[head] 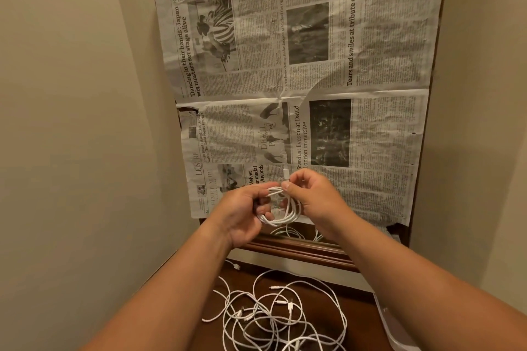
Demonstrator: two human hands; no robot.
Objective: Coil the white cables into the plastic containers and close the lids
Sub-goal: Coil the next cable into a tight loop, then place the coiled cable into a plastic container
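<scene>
A white cable wound into a small coil (pixel 281 212) hangs in the air between both hands, in front of the newspaper. My left hand (pixel 245 214) grips the coil's left side with curled fingers. My right hand (pixel 313 199) pinches the coil's top and the cable's plug end, which sticks up above the fingers. Several loose white cables (pixel 273 310) lie tangled on the dark wooden surface (pixel 356 305) below my forearms. No plastic container is plainly visible.
Newspaper sheets (pixel 299 80) cover a framed panel on the wall ahead. A wooden ledge (pixel 299 251) runs under it. A white object's edge (pixel 390 328) shows at the lower right. Beige walls close in on the left and right.
</scene>
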